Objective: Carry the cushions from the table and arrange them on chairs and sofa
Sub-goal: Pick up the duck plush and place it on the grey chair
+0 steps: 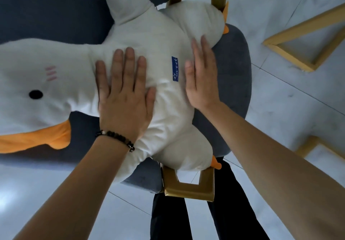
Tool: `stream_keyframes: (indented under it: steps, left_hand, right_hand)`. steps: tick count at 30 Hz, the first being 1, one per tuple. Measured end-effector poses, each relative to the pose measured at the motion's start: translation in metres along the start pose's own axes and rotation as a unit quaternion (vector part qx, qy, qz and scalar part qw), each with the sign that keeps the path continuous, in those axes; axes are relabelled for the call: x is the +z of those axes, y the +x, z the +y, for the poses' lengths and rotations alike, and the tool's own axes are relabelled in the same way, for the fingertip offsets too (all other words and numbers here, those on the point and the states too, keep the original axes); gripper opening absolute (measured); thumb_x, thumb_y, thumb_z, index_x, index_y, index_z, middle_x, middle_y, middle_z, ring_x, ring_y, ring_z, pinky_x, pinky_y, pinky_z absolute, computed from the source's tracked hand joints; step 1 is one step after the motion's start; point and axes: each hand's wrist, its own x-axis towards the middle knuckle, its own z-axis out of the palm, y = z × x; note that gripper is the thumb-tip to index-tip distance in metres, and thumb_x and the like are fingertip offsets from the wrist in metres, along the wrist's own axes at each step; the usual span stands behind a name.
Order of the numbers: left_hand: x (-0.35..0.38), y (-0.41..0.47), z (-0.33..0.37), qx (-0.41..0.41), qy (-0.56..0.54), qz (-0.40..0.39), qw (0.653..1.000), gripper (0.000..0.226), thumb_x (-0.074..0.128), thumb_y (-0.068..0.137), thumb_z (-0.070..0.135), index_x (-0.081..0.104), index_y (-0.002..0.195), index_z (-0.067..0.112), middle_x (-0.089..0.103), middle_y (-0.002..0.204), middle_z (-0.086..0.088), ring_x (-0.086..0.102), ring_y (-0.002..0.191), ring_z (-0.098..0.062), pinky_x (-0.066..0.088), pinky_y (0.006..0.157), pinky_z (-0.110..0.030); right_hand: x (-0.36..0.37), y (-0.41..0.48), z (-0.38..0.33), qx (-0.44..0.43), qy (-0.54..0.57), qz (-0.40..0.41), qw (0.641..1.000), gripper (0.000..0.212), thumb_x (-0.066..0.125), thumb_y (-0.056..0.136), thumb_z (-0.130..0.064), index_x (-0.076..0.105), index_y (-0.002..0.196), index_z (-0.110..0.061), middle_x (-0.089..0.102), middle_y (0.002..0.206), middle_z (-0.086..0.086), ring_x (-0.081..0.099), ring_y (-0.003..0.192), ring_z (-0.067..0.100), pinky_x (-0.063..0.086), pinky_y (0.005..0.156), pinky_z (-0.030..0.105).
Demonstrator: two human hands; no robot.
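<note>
Pale, marble-patterned floor tiles (289, 118) surround a grey-blue upholstered chair (237, 67) on gold metal legs (188, 187). A white duck-shaped cushion (158, 39) lies sprawled across the chair seat.

The cushion's long axis runs across the fingers rather than along them. Its head lies out past the left little finger, and its two stubby legs lie beyond the right hand's outer edge. An orange beak (37, 137) juts from the head toward the person. The face carries a black oval eye (35, 94) and three pink cheek strokes (50, 73). Small orange feet (216, 163) tip both legs, and one wing reaches away past the fingertips. A blue stitched label (175, 68) sits on the belly, between the left index finger and the right thumb.

The left hand (125, 101) lies palm down on the cushion's chest. Its fingers (129, 66) are straight and slightly spread and grip nothing, and the fabric dimples under the palm. The right hand (202, 82) is turned partly on edge against the belly, just beside the label. Its fingers (205, 52) are straight and together, pressing rather than holding. Both forearms reach out bare from the bottom of the view, and a dark beaded bracelet (116, 137) circles the left wrist.

Black trousers (168, 217) show below the seat's near edge. Angular gold frames (306, 41) rest on the floor well beyond the right hand.
</note>
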Motion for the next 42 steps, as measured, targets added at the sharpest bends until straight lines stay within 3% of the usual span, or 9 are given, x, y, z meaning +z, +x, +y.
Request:
stream_keyframes:
  steps: [2, 5, 9, 16, 19, 25, 30, 35, 42]
  left_hand:
    - [0.005, -0.005, 0.001, 0.0, 0.0, 0.012, 1.0, 0.062, 0.027, 0.109, 0.041, 0.024, 0.159, 0.005, 0.021, 0.167, -0.02, 0.017, 0.155, -0.039, -0.015, 0.122, -0.05]
    - [0.01, -0.01, -0.003, 0.0, -0.014, 0.01, 1.0, 0.061, 0.032, 0.108, 0.038, 0.023, 0.16, 0.007, 0.02, 0.167, -0.019, 0.016, 0.155, -0.038, -0.016, 0.123, -0.048]
    - [0.012, -0.012, -0.006, 0.012, -0.009, 0.0, 1.0, 0.06, 0.033, 0.107, 0.035, 0.022, 0.16, 0.008, 0.018, 0.168, -0.018, 0.014, 0.155, -0.037, -0.018, 0.123, -0.046]
    - [-0.008, -0.003, 0.0, -0.013, -0.02, -0.012, 1.0, 0.054, 0.038, 0.104, 0.019, 0.032, 0.156, 0.004, 0.025, 0.165, -0.024, 0.019, 0.154, -0.042, 0.0, 0.12, -0.066]
    - [-0.024, 0.016, 0.017, 0.038, -0.038, 0.036, 0.998, 0.06, 0.048, 0.093, 0.001, 0.041, 0.152, 0.004, 0.032, 0.16, -0.027, 0.026, 0.151, -0.045, 0.009, 0.117, -0.071]
    - [-0.007, 0.068, 0.013, 0.111, 0.067, -0.147, 0.981, 0.064, 0.012, 0.104, 0.052, 0.017, 0.162, 0.024, 0.008, 0.17, -0.018, 0.005, 0.157, -0.037, 0.006, 0.12, -0.07]
    - [-0.018, 0.057, 0.011, 0.115, -0.009, -0.125, 0.985, 0.06, 0.02, 0.106, 0.046, 0.028, 0.158, 0.016, 0.016, 0.167, -0.023, 0.01, 0.156, -0.04, 0.007, 0.121, -0.068]
    - [-0.023, -0.048, 0.031, 0.203, -0.048, -0.113, 0.971, 0.061, 0.039, 0.105, 0.046, 0.027, 0.16, 0.02, 0.01, 0.167, -0.027, 0.009, 0.155, -0.044, 0.011, 0.12, -0.068]
    - [-0.024, -0.118, 0.006, 0.013, 0.008, -0.146, 0.989, 0.091, 0.053, 0.094, 0.065, 0.017, 0.162, 0.017, 0.011, 0.165, -0.032, 0.012, 0.153, -0.049, 0.01, 0.121, -0.068]
  right_hand:
    - [-0.005, 0.031, -0.002, -0.057, -0.058, 0.024, 0.996, 0.057, 0.026, 0.109, -0.039, 0.034, 0.157, -0.008, 0.026, 0.164, 0.024, 0.023, 0.154, 0.04, 0.022, 0.124, 0.052]
    - [-0.007, 0.082, 0.023, -0.123, -0.194, -0.158, 0.96, 0.07, 0.019, 0.104, -0.061, 0.016, 0.163, -0.024, 0.007, 0.171, 0.015, 0.004, 0.158, 0.037, 0.005, 0.127, 0.053]
    - [-0.021, 0.109, 0.067, -0.006, -0.246, -0.239, 0.939, 0.09, 0.013, 0.09, -0.084, -0.009, 0.162, -0.033, -0.014, 0.172, 0.004, -0.013, 0.158, 0.027, -0.004, 0.125, 0.06]
    - [-0.025, 0.031, 0.01, 0.1, -0.017, -0.085, 0.991, 0.075, 0.027, 0.104, -0.057, 0.003, 0.164, -0.018, -0.008, 0.171, 0.014, -0.009, 0.158, 0.033, 0.001, 0.128, 0.054]
    - [-0.019, -0.062, -0.018, 0.077, 0.063, -0.132, 0.986, 0.084, 0.031, 0.102, -0.062, -0.002, 0.163, -0.014, -0.011, 0.171, 0.014, -0.011, 0.159, 0.025, 0.006, 0.128, 0.051]
    - [-0.003, -0.162, -0.014, 0.004, 0.032, -0.238, 0.971, 0.101, 0.049, 0.093, -0.068, -0.004, 0.162, -0.018, -0.012, 0.169, 0.021, -0.004, 0.159, 0.034, 0.014, 0.127, 0.051]
    - [-0.036, -0.17, 0.024, 0.07, 0.022, -0.402, 0.913, 0.114, 0.059, 0.085, -0.075, -0.032, 0.148, -0.048, -0.018, 0.171, 0.003, 0.008, 0.158, 0.024, 0.021, 0.127, 0.046]
    - [-0.051, -0.182, 0.035, 0.001, 0.006, -0.37, 0.929, 0.103, 0.048, 0.087, -0.078, -0.022, 0.155, -0.045, -0.019, 0.17, 0.006, 0.015, 0.157, 0.028, 0.03, 0.121, 0.042]
    - [-0.031, -0.164, 0.044, -0.011, -0.096, -0.452, 0.887, 0.1, 0.014, 0.073, -0.095, -0.025, 0.152, -0.047, -0.002, 0.172, 0.012, 0.003, 0.158, 0.035, 0.012, 0.125, 0.058]
